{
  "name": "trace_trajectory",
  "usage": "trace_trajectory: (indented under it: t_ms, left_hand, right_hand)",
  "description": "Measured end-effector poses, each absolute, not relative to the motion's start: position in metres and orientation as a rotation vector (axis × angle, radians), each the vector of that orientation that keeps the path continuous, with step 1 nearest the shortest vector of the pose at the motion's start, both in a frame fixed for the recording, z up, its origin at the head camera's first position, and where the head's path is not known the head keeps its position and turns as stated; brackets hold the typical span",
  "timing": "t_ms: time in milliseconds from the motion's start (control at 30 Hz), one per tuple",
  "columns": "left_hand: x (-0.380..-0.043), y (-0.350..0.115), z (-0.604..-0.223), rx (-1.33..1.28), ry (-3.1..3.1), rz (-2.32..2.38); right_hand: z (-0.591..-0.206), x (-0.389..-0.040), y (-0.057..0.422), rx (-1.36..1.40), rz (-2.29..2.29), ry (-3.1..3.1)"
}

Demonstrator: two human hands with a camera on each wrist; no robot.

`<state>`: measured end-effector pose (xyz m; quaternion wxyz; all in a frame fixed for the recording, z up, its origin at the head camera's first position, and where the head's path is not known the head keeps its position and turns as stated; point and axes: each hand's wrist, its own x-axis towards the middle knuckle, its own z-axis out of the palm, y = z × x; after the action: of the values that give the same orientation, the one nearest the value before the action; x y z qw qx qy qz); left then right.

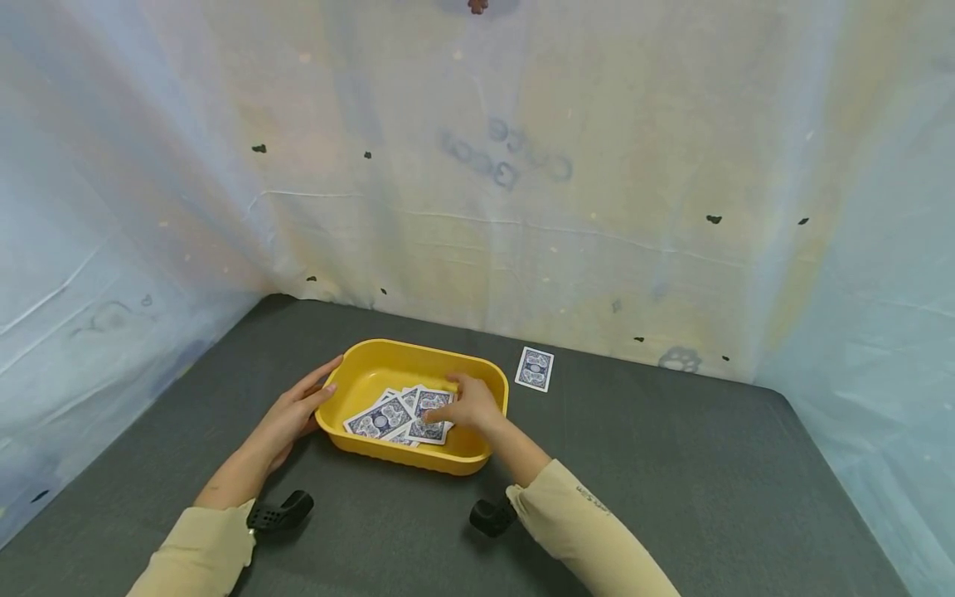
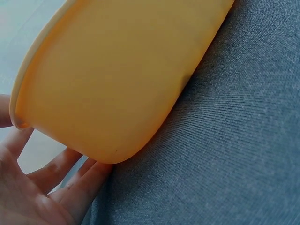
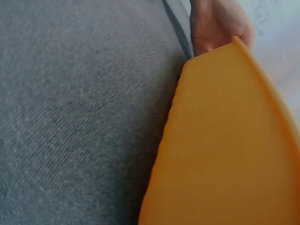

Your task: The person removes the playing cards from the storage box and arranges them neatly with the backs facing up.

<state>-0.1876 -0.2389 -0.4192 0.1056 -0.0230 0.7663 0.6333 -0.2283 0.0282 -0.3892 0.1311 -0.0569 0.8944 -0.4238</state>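
Note:
A yellow plastic basin (image 1: 406, 460) sits on the dark table. Inside it lies a loose pile of playing cards (image 1: 380, 419), with blue-and-white patterned backs up. At the basin's left end, my left hand (image 1: 291, 414) grips the wall, its thumb over the rim. The left wrist view shows the fingers (image 2: 79, 187) spread against the outside of the wall. My right hand (image 1: 473, 406) reaches into the basin from the right, over the cards, with thumb and forefinger apart. The thumb tip is at the topmost card; whether it touches cannot be told. The basin wall hides this hand in the right wrist view.
One more playing card (image 1: 535, 370) lies back up on the table, just right of the basin near the back edge. A pale patterned curtain (image 1: 522, 207) hangs behind the dark table (image 1: 671, 464) and at both sides. Each wrist wears a black camera band (image 1: 279, 514).

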Motion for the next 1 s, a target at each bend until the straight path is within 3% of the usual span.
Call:
trace_trajectory:
  t_ms: [500,1000]
  left_hand:
    - [-0.1874,-0.2384,-0.4174,-0.075,2.248,1.881]
    - [-0.1881,-0.2397,-0.4191,-0.03,2.254,1.886]
  right_hand:
    - [-0.3937,-0.2208,0.0217,-0.186,-0.95,2.762]
    - [-0.3949,-0.2203,0.0209,-0.259,-1.007,2.874]
